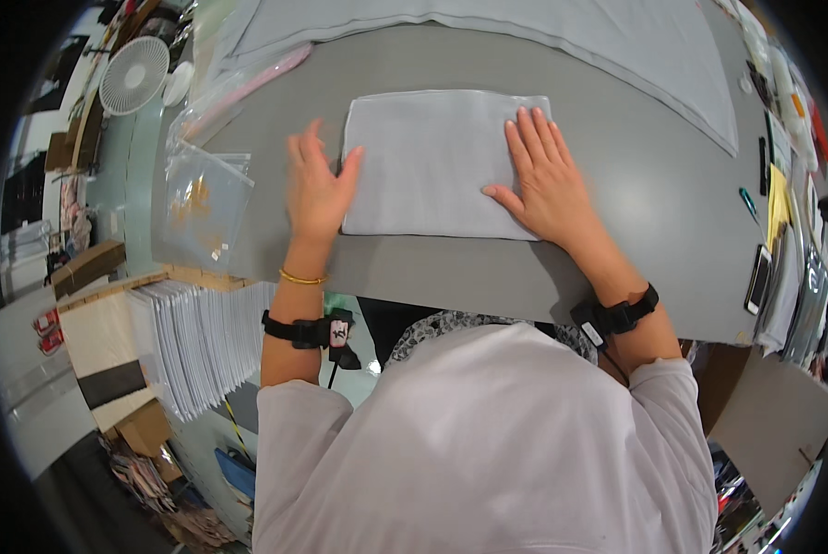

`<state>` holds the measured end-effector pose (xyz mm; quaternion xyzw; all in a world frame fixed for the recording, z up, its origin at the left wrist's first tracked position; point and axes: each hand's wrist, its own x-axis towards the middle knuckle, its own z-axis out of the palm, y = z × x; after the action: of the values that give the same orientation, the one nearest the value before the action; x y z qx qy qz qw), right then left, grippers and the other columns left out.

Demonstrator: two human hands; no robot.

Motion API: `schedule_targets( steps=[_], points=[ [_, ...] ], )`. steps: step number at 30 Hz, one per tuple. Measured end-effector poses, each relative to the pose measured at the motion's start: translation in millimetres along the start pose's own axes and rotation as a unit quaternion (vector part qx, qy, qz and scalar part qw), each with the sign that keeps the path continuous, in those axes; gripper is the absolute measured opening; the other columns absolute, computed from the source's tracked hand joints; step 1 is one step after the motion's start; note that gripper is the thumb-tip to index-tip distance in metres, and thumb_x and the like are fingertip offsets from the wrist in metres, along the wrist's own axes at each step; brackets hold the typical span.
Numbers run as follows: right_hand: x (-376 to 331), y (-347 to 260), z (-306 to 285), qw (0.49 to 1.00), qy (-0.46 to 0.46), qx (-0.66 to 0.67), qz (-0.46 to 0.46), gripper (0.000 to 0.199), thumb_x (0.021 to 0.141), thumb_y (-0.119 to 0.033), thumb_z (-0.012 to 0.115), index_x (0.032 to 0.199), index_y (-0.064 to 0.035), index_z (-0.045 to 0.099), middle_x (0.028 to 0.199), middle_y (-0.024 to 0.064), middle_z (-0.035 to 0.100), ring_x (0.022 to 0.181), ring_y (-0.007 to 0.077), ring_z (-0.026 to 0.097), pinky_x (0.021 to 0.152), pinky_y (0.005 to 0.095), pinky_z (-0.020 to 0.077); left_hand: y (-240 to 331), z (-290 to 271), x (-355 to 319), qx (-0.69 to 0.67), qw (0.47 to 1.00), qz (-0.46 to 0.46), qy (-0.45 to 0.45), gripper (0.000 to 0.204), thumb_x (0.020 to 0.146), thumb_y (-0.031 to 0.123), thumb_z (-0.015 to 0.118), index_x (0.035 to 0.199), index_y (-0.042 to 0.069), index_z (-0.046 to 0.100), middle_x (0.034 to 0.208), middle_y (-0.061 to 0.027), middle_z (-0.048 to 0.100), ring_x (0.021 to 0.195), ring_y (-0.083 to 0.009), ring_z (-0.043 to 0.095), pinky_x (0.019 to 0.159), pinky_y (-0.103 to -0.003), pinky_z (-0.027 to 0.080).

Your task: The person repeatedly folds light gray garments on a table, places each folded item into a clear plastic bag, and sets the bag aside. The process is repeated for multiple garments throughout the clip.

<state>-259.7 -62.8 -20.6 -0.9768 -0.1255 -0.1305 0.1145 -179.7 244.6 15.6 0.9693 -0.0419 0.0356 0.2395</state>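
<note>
A person in a pale short-sleeved top works at a gray surface [636,240], where a folded light-gray cloth [423,171] lies flat in a near-rectangle directly in front of the body. The right hand [552,185] lies palm down over the cloth's right side, its fingers extended side by side, the thumb held away from them and pointing left. The left hand [324,185], slightly blurred, is at the cloth's left edge with thumb and fingers apart, gripping nothing; whether it touches the fabric cannot be told. A gold-colored bracelet [301,278] circles the left wrist, and a black strap [289,331] is fastened around the left forearm, with another on the right. Across the far side of the surface spreads a larger gray cloth [562,23]. Clear plastic bags [213,222] lie to the left, near a pink item [271,74] in clear plastic. At the right edge are a green pen [748,202] and a dark phone [757,279]. A white fan [135,76] stands at upper left, beyond the surface.
</note>
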Motion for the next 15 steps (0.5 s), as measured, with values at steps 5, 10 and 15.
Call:
schedule_targets(
  steps=[5,10,15],
  points=[
    [-3.5,6.2,11.7,0.998,0.063,-0.010,-0.026,0.088,0.094,-0.058,0.064,0.151,0.0058,0.043,0.160,0.0268,0.038,0.153,0.0407,0.030,0.125,0.0501,0.0243,11.2,18.7,13.4,0.100,0.930,0.353,-0.035,0.064,0.096,0.035,0.068,0.144,-0.003,0.049,0.153,-0.0245,0.044,0.141,-0.0409,0.043,0.118,-0.048,0.034],
    [27.6,23.2,-10.6,0.997,-0.062,0.026,0.049,0.092,0.092,-0.055,0.068,0.152,0.0071,0.038,0.160,0.0294,0.036,0.151,0.0443,0.030,0.125,0.0509,0.0232,11.6,79.6,3.9,0.066,0.952,0.296,-0.040,0.084,0.095,0.046,0.067,0.151,-0.009,0.039,0.161,-0.0344,0.030,0.153,-0.0479,0.023,0.126,-0.057,0.018],
    [42.4,4.6,-18.6,0.996,-0.066,-0.052,-0.021,0.075,0.097,-0.045,0.064,0.152,0.0017,0.043,0.162,0.0228,0.039,0.153,0.0354,0.032,0.126,0.0538,0.0188,32.6,69.8,-48.4,-0.139,0.969,0.201,-0.033,0.066,0.097,0.037,0.067,0.146,-0.004,0.048,0.158,-0.0282,0.038,0.149,-0.0424,0.034,0.122,-0.051,0.029]
  ],
)
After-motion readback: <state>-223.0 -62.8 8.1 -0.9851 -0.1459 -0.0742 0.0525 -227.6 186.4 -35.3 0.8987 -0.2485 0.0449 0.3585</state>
